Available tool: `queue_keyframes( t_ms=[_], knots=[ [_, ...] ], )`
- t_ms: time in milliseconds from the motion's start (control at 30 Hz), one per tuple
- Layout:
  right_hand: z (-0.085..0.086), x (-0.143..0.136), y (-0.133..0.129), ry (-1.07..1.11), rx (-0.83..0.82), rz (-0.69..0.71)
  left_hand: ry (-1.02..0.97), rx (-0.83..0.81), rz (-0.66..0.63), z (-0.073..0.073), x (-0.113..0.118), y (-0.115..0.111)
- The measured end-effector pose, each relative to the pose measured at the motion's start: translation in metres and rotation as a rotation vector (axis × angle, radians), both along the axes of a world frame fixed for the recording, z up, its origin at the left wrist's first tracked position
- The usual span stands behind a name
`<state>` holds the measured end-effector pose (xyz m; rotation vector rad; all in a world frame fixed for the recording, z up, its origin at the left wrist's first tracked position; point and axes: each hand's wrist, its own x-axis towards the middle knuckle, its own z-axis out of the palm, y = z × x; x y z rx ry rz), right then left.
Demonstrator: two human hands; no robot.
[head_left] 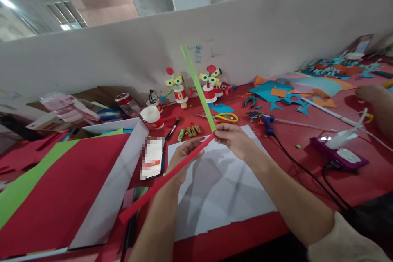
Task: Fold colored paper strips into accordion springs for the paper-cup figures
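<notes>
A green paper strip (197,82) rises up and to the left from a joint with a red paper strip (166,179), which slopes down to the lower left. My right hand (231,139) pinches the two strips where their ends meet. My left hand (181,159) is closed loosely about the red strip a little below that joint; part of its fingers is hidden by the strip. White paper sheets (227,196) lie beneath both hands. Several small folded striped paper springs (193,131) sit just beyond my left hand.
Two paper-cup figures (180,94) stand by the low wall. Yellow-handled scissors (226,117), a blue glue gun (267,123) and a purple power socket (339,155) are to the right. A phone (152,157) and a box of coloured paper (123,172) are left. Another person's hand (368,94) is far right.
</notes>
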<state>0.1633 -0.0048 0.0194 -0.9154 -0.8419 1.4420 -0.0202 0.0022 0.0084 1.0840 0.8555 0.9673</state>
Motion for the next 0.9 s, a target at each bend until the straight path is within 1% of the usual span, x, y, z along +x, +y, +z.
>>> queue_keyframes(
  t_ms=[33, 100, 167, 200, 267, 333, 467, 567, 700, 767, 900],
  knots=[
    [-0.001, -0.005, -0.002, -0.005, 0.023, 0.003, 0.009, 0.047, 0.021, -0.002, 0.006, -0.003],
    [-0.003, -0.017, -0.006, 0.003, 0.043, 0.005, 0.014, 0.131, 0.146, -0.007, 0.016, -0.008],
    [-0.004, -0.026, -0.01, 0.025, 0.017, 0.008, 0.011, 0.127, 0.266, -0.01, 0.022, -0.009],
    [-0.004, -0.028, -0.011, 0.028, -0.006, 0.016, 0.005, 0.1, 0.297, -0.011, 0.022, -0.009],
    [-0.004, -0.03, -0.012, 0.011, -0.051, 0.049, -0.016, 0.033, 0.295, -0.01, 0.021, -0.005],
    [-0.003, -0.029, -0.012, -0.007, -0.075, 0.079, -0.019, 0.0, 0.271, -0.008, 0.017, -0.002],
    [-0.003, -0.024, -0.01, -0.026, -0.08, 0.099, 0.013, -0.012, 0.264, -0.005, 0.012, -0.001],
    [-0.003, -0.024, -0.009, -0.058, -0.075, 0.106, 0.036, -0.026, 0.252, -0.005, 0.011, -0.001],
    [-0.003, -0.024, -0.008, -0.081, -0.067, 0.111, 0.054, -0.007, 0.262, -0.006, 0.012, -0.001],
    [-0.002, -0.024, -0.008, -0.08, -0.066, 0.103, 0.021, -0.023, 0.267, -0.005, 0.013, -0.001],
    [-0.003, -0.026, -0.008, -0.089, -0.021, 0.058, -0.109, -0.131, 0.265, -0.004, 0.015, -0.001]
  ],
)
